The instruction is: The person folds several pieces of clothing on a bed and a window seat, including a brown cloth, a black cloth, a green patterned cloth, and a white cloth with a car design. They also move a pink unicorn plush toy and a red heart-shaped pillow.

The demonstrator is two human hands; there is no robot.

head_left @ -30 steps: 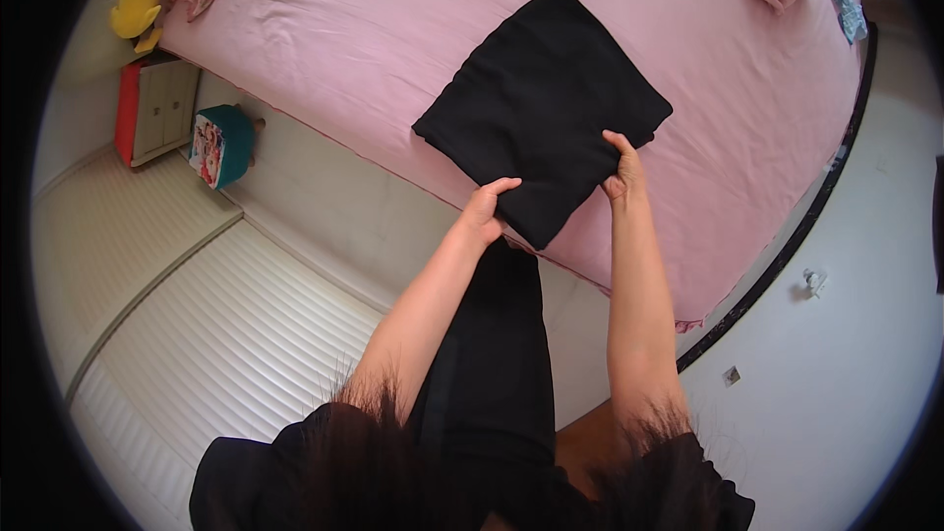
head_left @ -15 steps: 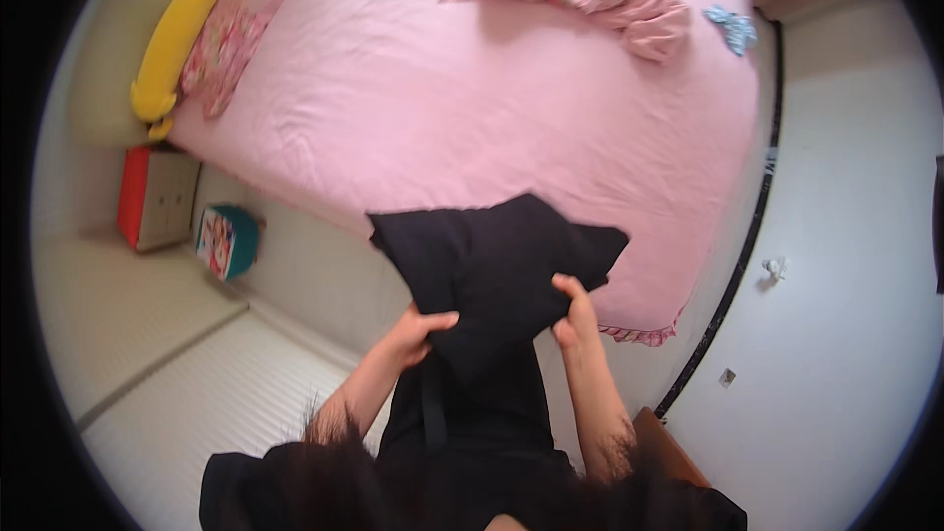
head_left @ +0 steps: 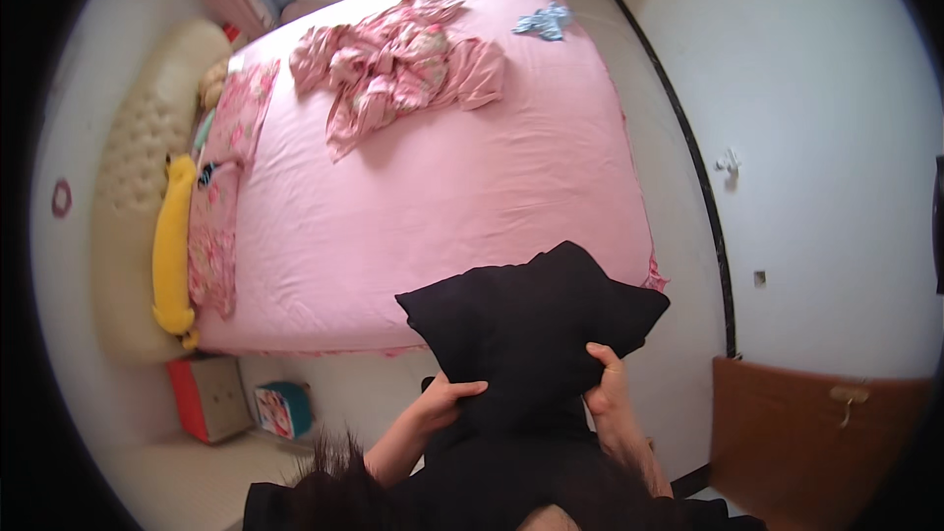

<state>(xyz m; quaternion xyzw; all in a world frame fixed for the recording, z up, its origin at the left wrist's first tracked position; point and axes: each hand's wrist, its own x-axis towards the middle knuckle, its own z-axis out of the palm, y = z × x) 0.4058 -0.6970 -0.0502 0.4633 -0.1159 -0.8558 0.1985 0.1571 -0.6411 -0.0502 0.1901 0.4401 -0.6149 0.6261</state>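
Both hands on the same piece: left hand (head_left: 444, 400) and right hand (head_left: 608, 388) grasp the folded black cloth (head_left: 536, 315), one per side, thumbs pressed on its top face, fingers tucked out of sight underneath. Cloth sits between the two hands and runs forward from the grip, away from the body. It's broadest ahead of the thumbs, corners flaring past each hand to left and right, with a peak at the far edge. Neither hand is clearly nearer its middle; right thumb is set a bit farther forward along it than the left. Long axis: can't call it, near end blends into the person's black clothing.

Ahead of the grip: pink bed (head_left: 442, 206), its near edge partly covered by the cloth in this view. Farther forward and left of the grip, a crumpled floral bundle (head_left: 403, 69) lies on the sheet; small light-blue cloth (head_left: 544, 23) far ahead, near the bed's far end (well apart from both hands). Yellow plush (head_left: 173, 246) is off forward-left, brown door (head_left: 816, 433) out to the right of the right hand.
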